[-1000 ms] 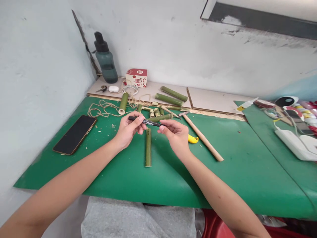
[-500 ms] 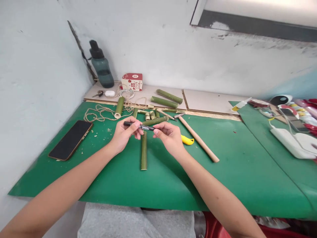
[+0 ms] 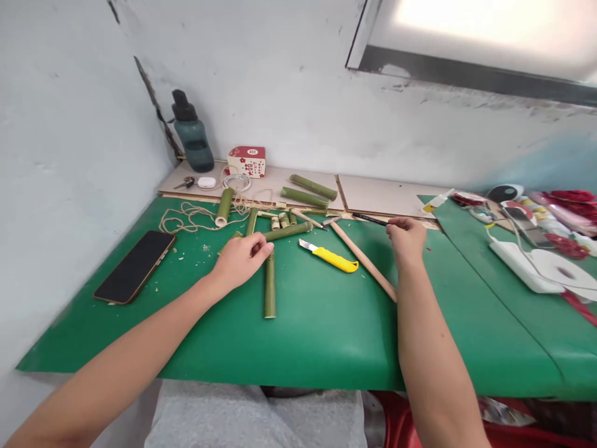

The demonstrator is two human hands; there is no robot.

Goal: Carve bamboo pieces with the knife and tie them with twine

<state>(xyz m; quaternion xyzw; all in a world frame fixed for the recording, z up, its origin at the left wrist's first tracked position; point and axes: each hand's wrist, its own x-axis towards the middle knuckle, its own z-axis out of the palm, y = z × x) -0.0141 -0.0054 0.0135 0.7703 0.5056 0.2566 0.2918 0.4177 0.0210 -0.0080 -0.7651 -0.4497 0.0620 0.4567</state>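
Note:
My right hand (image 3: 407, 238) pinches the end of a black marker pen (image 3: 369, 219), which points left and lies close to the table's back edge. My left hand (image 3: 243, 256) is loosely curled, thumb towards the index finger, with nothing showing in it. It is over the bamboo pieces, and whether it touches them I cannot tell. Below its thumb, an upright-lying bamboo stick (image 3: 270, 289) points towards me. Another bamboo stick (image 3: 289, 231) runs to the right from behind the hand. Between my hands lies a yellow utility knife (image 3: 334, 258) with its blade out, beside a wooden-handled hammer (image 3: 366, 261).
A phone (image 3: 135, 267) lies on the green mat (image 3: 317, 348) at left. Twine (image 3: 184, 218), a bamboo tube (image 3: 224, 208) and short bamboo pieces (image 3: 284, 219) are towards the back. A water bottle (image 3: 194, 143) and a red-white box (image 3: 247, 163) stand on the ledge. A white device (image 3: 527, 267) is at right.
My left hand has let go of the marker. My right hand has carried it right and back to the table's rear. The utility knife, largely hidden before, now shows fully.

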